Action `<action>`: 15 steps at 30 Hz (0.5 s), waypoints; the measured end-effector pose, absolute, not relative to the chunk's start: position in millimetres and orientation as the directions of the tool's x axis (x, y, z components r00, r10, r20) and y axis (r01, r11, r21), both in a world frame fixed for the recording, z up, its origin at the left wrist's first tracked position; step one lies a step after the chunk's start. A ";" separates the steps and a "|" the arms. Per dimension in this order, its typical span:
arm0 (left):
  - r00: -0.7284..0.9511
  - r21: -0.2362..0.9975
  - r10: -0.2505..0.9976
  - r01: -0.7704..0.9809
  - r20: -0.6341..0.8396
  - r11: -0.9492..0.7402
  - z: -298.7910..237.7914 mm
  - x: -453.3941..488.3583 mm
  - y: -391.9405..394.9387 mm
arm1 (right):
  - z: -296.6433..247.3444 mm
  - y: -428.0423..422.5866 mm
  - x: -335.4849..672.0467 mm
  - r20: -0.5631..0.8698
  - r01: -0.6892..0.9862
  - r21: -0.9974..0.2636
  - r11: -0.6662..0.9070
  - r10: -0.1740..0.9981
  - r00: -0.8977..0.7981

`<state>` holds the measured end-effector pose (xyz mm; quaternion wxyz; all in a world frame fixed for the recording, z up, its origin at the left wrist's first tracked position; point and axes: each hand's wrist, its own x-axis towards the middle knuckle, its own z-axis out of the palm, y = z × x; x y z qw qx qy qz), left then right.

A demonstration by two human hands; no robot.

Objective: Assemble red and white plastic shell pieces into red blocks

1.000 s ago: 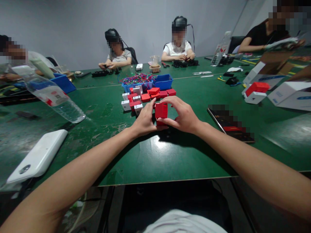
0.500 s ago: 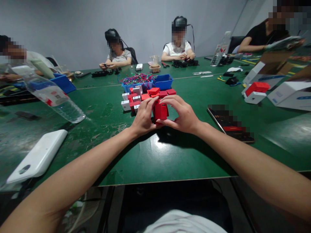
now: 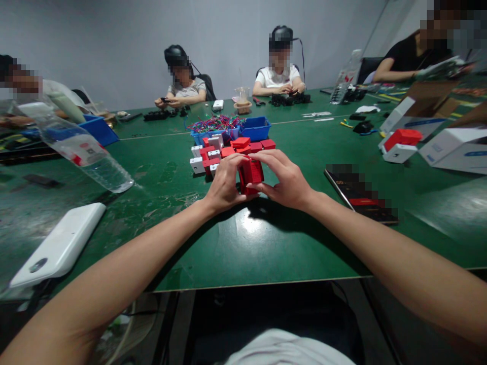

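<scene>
Between my two hands is a small red plastic case (image 3: 252,171), held upright just above the table. My left hand (image 3: 227,181) grips its left side, fingers at the top edge and thumb low. From the right, my right hand (image 3: 286,178) pinches it with fingers on top and thumb near the bottom. What the case contains is hidden. Right behind it lies a pile of red cases (image 3: 241,144), with several white cases (image 3: 197,165) stacked among red ones on its left.
Behind the pile stand blue bins (image 3: 255,129), one full of coloured wires (image 3: 216,123). A water bottle (image 3: 83,149) and white power bank (image 3: 59,246) lie left; a phone (image 3: 359,195) and white boxes (image 3: 456,149) are right. Several people sit around the green table (image 3: 236,253).
The red case has tilted and turned slightly between my hands, so its front face shows at another angle. My right fingers have shifted a little. The piles stay put.
</scene>
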<state>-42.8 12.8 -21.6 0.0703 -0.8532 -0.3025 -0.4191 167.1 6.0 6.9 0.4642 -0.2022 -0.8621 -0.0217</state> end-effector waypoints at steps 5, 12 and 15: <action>0.443 0.136 0.457 0.587 0.771 -0.798 -25.3 -43.9 16.1 | 8.2 4.4 166.3 0.787 0.383 -0.185 0.905 0.370 -0.494; 0.432 0.163 0.468 0.576 0.771 -0.801 -25.5 -43.2 16.5 | 9.5 6.6 168.1 0.762 0.378 -0.214 0.901 0.396 -0.512; 0.428 0.190 0.473 0.554 0.770 -0.811 -24.8 -42.4 15.8 | 8.0 9.7 169.6 0.737 0.354 -0.244 0.903 0.410 -0.537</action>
